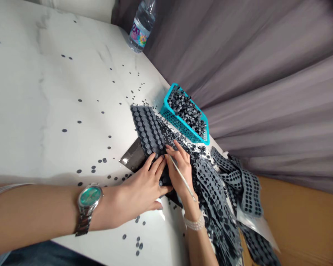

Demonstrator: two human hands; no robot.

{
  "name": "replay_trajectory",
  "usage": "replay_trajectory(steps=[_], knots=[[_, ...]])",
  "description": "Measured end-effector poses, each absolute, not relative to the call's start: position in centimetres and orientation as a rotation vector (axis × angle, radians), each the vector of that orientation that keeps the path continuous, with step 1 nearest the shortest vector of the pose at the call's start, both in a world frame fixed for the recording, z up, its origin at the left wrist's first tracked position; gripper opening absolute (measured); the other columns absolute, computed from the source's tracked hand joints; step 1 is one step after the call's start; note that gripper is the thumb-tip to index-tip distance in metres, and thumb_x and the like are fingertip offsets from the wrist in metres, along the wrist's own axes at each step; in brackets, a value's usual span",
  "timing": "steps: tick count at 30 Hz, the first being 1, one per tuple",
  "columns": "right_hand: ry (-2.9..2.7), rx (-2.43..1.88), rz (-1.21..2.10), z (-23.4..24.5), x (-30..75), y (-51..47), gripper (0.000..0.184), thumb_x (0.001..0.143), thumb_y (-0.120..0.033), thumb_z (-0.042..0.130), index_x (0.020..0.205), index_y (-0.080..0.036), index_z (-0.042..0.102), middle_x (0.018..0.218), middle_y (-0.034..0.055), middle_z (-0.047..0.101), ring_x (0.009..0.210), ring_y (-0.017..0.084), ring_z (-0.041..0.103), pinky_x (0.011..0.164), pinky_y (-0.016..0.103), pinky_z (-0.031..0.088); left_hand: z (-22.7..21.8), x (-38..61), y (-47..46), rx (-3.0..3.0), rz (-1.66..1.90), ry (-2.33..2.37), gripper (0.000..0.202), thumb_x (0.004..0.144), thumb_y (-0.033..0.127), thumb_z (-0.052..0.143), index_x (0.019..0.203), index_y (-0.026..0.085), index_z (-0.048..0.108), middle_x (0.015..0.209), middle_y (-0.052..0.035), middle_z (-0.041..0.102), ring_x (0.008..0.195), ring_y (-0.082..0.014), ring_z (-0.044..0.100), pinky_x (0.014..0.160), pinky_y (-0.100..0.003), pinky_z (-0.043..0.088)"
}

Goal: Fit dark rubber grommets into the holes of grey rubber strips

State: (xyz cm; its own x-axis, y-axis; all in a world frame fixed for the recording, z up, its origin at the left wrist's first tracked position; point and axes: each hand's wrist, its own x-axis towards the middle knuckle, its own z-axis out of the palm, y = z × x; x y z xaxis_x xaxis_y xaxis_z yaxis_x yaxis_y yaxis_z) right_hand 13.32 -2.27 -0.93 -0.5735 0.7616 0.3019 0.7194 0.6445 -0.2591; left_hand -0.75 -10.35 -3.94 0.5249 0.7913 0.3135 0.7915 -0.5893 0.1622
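A dark grey rubber sheet with rows of raised round pieces lies on a black board on the table. Across its near part rests my left hand, palm down with fingers stretched out, pressing the sheet. My right hand is closed around a thin, pale, pen-like tool. The tool's lower end is at the sheet, close to my left fingertips; the exact contact is hidden by my fingers. Small dark bits are scattered on the board beyond my right hand.
A turquoise basket full of small grey and black round pieces stands behind the board. Punched-out rubber sheets are heaped at the right. A water bottle stands at the back by a grey curtain. Dark discs dot the white table.
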Motion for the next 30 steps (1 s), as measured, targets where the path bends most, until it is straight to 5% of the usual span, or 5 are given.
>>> replay_trajectory(steps=[11, 17, 22, 30], knots=[[-2.575, -1.043, -0.034, -1.4, 13.4, -1.2, 0.019, 0.097, -0.021, 0.044, 0.105, -0.021, 0.061, 0.119, 0.0115, 0.067, 0.131, 0.024, 0.049, 0.098, 0.045, 0.043, -3.0, -0.8, -10.6, -2.746, -0.518, -1.485, 0.051, 0.078, 0.066, 0.058, 0.12, 0.037, 0.063, 0.14, -0.0126, 0.055, 0.135, -0.0383, 0.041, 0.112, -0.061, 0.019], [-2.191, -1.427, -0.014, -1.2, 14.9, -0.2, 0.023, 0.097, -0.028, 0.042, 0.104, -0.019, 0.062, 0.134, 0.0167, 0.057, 0.129, 0.027, 0.05, 0.101, 0.049, 0.043, -2.5, -1.0, -10.2, -2.838, -0.476, -1.483, 0.052, 0.079, 0.064, 0.057, 0.126, 0.041, 0.06, 0.143, -0.0126, 0.052, 0.137, -0.0396, 0.038, 0.11, -0.062, 0.023], [-2.304, -1.322, 0.175, -0.9, 14.7, -1.0, 0.019, 0.095, -0.03, 0.049, 0.1, -0.021, 0.065, 0.131, 0.0109, 0.061, 0.139, 0.025, 0.039, 0.109, 0.048, 0.038, -2.2, -1.1, -10.2, -2.853, -0.44, -1.479, 0.051, 0.08, 0.064, 0.057, 0.124, 0.04, 0.062, 0.141, -0.0134, 0.054, 0.137, -0.0397, 0.039, 0.11, -0.061, 0.023], [-2.446, -1.175, 0.24, -0.8, 12.5, -1.0, 0.019, 0.096, -0.028, 0.047, 0.102, -0.023, 0.065, 0.128, 0.0077, 0.064, 0.138, 0.023, 0.04, 0.106, 0.047, 0.04, -3.1, -0.6, -10.4, -2.786, -0.497, -1.499, 0.051, 0.077, 0.067, 0.058, 0.119, 0.038, 0.065, 0.137, -0.0133, 0.058, 0.136, -0.0396, 0.041, 0.111, -0.062, 0.018]])
